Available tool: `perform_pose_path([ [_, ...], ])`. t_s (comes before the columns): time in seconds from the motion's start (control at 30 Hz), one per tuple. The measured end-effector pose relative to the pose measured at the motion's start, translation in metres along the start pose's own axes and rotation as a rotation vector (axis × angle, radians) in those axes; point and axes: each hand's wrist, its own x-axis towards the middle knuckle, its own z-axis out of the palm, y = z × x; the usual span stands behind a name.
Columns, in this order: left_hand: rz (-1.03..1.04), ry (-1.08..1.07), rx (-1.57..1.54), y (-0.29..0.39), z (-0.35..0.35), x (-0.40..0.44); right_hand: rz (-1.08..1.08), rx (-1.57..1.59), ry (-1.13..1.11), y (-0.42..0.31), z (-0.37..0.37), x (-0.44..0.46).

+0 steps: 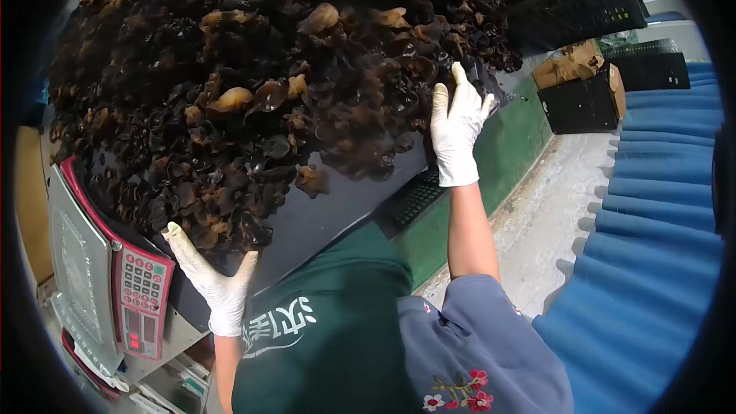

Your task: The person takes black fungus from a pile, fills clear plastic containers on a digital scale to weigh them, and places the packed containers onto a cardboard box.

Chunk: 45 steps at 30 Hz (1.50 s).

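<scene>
A broad heap of wet, dark brown wood ear mushrooms [230, 100] covers the dark table top [330, 215] in front of me. My left hand [211, 276], in a white glove, is at the heap's near left edge, thumb and fingers spread, beside a few dark pieces. Farther right, my right hand [460, 126], gloved too, reaches to the heap's right edge with its fingers apart. Dark pieces lie close to its fingertips; whether it touches them I cannot tell. Neither hand grips anything that I can see.
A red digital scale [142, 299] with keypad and lit display stands at the left. Black crates [579, 8] are at the upper right, near a cardboard box [567, 65]. A blue corrugated sheet [644, 238] runs down the right side, past the concrete floor [529, 238].
</scene>
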Motion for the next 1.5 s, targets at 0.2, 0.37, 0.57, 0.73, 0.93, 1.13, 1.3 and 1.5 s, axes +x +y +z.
perform_pose_path([
  [0.2,0.017,0.007,0.005,-0.002,0.0,-0.001,0.023,0.395,0.106,-0.047,0.003,-0.001],
  [0.37,-0.017,-0.007,0.003,0.003,-0.002,0.003,0.093,0.483,0.031,-0.085,0.01,-0.015],
  [0.57,-0.001,-0.015,0.028,-0.001,-0.002,0.0,-0.025,0.701,0.107,-0.148,0.01,-0.045],
  [0.73,0.02,0.009,0.014,-0.003,0.0,0.0,-0.135,0.911,-0.006,-0.197,0.015,-0.051],
  [0.93,-0.019,0.04,-0.075,0.005,-0.003,0.002,-0.395,0.936,-0.044,-0.27,0.026,-0.069],
  [1.13,-0.124,0.067,-0.112,0.005,-0.001,-0.001,-0.554,0.862,0.0,-0.33,0.027,-0.026],
  [1.3,-0.103,0.074,-0.124,0.0,0.002,-0.003,-0.746,0.637,-0.279,-0.333,-0.014,0.033],
  [1.5,-0.082,0.063,-0.084,-0.004,-0.001,-0.006,-0.336,0.887,-0.046,-0.188,-0.087,0.078],
])
